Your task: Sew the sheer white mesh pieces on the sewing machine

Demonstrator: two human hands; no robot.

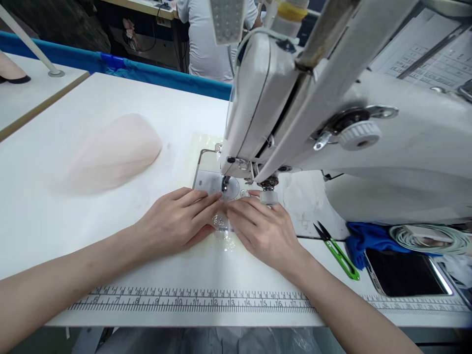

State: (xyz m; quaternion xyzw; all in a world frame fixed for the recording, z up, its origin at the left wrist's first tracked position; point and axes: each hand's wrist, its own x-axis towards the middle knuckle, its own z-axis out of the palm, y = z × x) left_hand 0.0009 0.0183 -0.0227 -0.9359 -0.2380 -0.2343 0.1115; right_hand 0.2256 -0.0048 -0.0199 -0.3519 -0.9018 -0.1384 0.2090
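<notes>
A thin, see-through strip with shiny specks [225, 222] lies at the sewing machine's presser foot [225, 184], over the metal needle plate [206, 182]. My left hand [184, 216] is on its left side, fingers together and fingertips pressed on the strip just in front of the foot. From the right, my right hand [261, 226] closes its bent fingers on the same strip, the fingertips almost meeting those of the left. Most of the strip's edges are hidden under the fingers. The white sewing machine [258, 93] head leans over both hands.
A pale pink, rounded piece of fabric [121, 152] lies on the white table at left. Green-handled thread snips [341, 255], a blue cloth [368, 241], a phone [409, 273] and a coiled cord [429, 238] sit at right. A printed ruler [195, 301] runs along the front edge. Another person [208, 39] is beyond.
</notes>
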